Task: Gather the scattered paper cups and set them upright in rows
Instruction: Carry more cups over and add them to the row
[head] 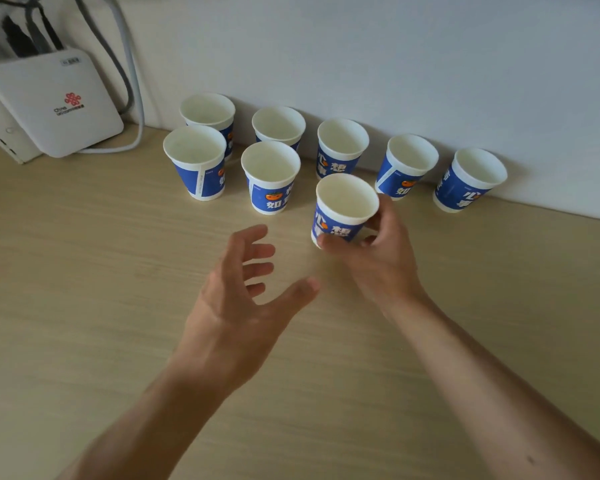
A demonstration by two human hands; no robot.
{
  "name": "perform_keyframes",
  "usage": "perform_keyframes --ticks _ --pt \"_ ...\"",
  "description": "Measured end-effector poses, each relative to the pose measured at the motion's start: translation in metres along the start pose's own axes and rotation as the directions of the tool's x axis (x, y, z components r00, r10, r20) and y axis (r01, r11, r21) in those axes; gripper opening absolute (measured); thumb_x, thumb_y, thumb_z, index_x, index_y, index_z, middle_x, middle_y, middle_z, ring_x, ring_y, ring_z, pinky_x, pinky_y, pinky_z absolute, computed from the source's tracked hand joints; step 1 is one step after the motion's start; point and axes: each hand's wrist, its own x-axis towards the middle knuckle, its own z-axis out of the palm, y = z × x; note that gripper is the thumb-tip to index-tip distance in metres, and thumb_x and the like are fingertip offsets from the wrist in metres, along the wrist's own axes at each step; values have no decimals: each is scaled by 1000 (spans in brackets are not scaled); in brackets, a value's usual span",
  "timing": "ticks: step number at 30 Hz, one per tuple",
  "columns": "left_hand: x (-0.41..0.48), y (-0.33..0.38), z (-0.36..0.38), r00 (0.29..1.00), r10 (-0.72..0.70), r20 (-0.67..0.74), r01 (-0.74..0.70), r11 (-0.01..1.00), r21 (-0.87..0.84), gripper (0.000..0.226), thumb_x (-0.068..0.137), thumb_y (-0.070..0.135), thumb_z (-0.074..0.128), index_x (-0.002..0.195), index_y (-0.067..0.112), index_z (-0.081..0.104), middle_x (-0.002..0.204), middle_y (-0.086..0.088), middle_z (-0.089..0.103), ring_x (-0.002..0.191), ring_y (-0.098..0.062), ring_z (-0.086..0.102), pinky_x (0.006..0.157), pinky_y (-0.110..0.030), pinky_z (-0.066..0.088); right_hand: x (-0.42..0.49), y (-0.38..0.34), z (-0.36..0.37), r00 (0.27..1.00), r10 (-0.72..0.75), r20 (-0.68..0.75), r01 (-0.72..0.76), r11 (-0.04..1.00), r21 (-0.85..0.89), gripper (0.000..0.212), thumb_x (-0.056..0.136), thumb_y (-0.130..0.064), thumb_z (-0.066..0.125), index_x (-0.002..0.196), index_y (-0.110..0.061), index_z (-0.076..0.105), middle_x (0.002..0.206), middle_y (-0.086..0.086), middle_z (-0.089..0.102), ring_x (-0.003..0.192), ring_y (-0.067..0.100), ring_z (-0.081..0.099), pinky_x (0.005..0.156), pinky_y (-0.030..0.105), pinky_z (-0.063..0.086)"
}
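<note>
1. The right hand (pixel 378 261) is gripping a blue-and-white paper cup (pixel 345 207), mouth up, with thumb and fingers curling round its lower wall.
2. It is holding that cup third in the front row, just right of two upright cups (pixel 270 176) on the wooden table (pixel 84 271).
3. Five more cups (pixel 342 147) are standing behind them, along the wall (pixel 395 64).
4. The left hand (pixel 243 296) is hovering nearby, fingers spread wide and holding nothing.
</note>
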Motion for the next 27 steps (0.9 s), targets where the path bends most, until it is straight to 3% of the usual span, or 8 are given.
perform_keyframes --ticks 4,14,18,24,27 --pt "-3 -4 -8 999 -23 -35 22 999 -33 76 62 56 85 129 40 54 119 15 66 110 -2 64 96 -35 55 16 7 6 998 -15 -60 13 999 -42 60 67 -19 89 118 -22 58 109 -13 70 100 9 68 86 37 58" --pt "-1 -2 -18 998 -7 -60 4 998 -56 63 65 46 76 125 38 57 115 14 69 109 -4 66 94 -35 56 30 8 14 990 -40 -132 30 997 -73 58 67 -17 89 115 -22 57 104 -16 68 94 1 66 78 19 53" --pt "-2 -3 -21 998 0 -57 -4 997 -71 62 69 48 82 124 37 58 115 13 70 109 -3 66 93 -34 56 31 7 17 990 -42 -132 34 998 -59 59 69 -13 89 119 -19 58 110 -10 69 99 5 66 84 24 55" --pt "-5 -3 -23 998 15 -62 -21 996 -89 63 68 49 86 124 37 58 114 14 70 108 -2 67 90 -30 55 30 7 18 991 -33 -129 27 999 -47 66 69 -12 87 124 -19 53 115 -8 67 96 -1 63 81 17 52" --pt "-9 -5 -26 998 23 -55 -28 995 -99 63 66 51 82 122 40 58 114 15 70 109 -2 66 88 -28 54 20 12 13 991 -11 -131 3 998 -62 76 69 -9 86 134 -18 47 125 -3 61 108 9 60 89 16 48"
